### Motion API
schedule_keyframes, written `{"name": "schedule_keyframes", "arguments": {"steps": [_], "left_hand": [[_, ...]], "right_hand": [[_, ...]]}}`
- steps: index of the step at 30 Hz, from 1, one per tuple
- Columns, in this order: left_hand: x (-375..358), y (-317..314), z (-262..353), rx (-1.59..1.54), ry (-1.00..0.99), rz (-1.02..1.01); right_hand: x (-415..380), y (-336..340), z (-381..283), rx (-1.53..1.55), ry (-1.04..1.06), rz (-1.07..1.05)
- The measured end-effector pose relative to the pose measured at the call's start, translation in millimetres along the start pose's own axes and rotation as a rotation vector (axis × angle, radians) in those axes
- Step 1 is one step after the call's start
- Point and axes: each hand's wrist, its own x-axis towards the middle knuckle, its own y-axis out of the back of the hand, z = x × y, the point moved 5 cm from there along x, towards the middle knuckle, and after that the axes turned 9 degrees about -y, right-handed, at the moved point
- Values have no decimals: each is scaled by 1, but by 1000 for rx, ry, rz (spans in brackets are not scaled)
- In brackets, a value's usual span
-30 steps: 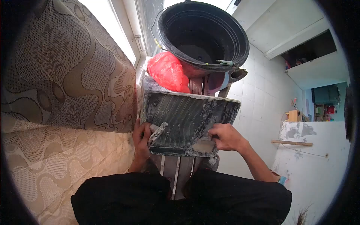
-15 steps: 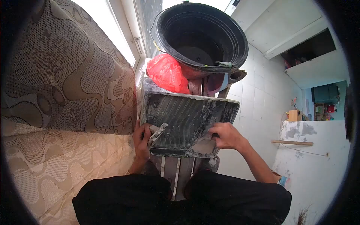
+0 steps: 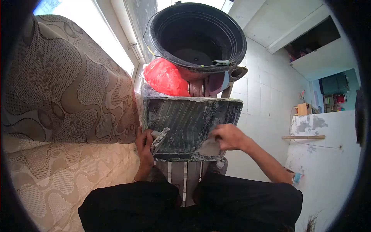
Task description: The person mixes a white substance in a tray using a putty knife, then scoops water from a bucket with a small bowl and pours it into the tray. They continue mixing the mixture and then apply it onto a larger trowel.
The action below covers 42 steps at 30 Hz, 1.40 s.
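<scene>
A black ribbed paint tray (image 3: pixel 181 120), smeared with pale residue, lies across wooden slats before my knees. At its left edge my left hand (image 3: pixel 145 145) is closed around a flat tool (image 3: pixel 161 137) caked with whitish putty, probably a scraper, whose end tilts over the tray. My right hand (image 3: pixel 230 137) is over the tray's lower right corner with curled fingers. Just under it lies a patch of grey putty (image 3: pixel 210 149). Whatever the right fingers pinch is blurred and partly hidden.
Beyond the tray stands a large black bucket (image 3: pixel 162 50) with a red plastic bag (image 3: pixel 166 79) beside it. Patterned curtain cloth (image 3: pixel 73 85) hangs close on the left, near a window. Slats of a wooden bench (image 3: pixel 177 174) run between my legs. White floor tiles (image 3: pixel 259 96) lie to the right.
My right hand has shifted slightly up and left within the tray's corner area and is a little blurred. The left hand keeps its hold on the putty-caked tool. The whole view has shifted slightly.
</scene>
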Motion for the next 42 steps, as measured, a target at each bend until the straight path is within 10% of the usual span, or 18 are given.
{"name": "schedule_keyframes", "arguments": {"steps": [42], "left_hand": [[3, 8, -16, -64, 1, -14]], "right_hand": [[-6, -1, 17, 61, -56, -36]]}}
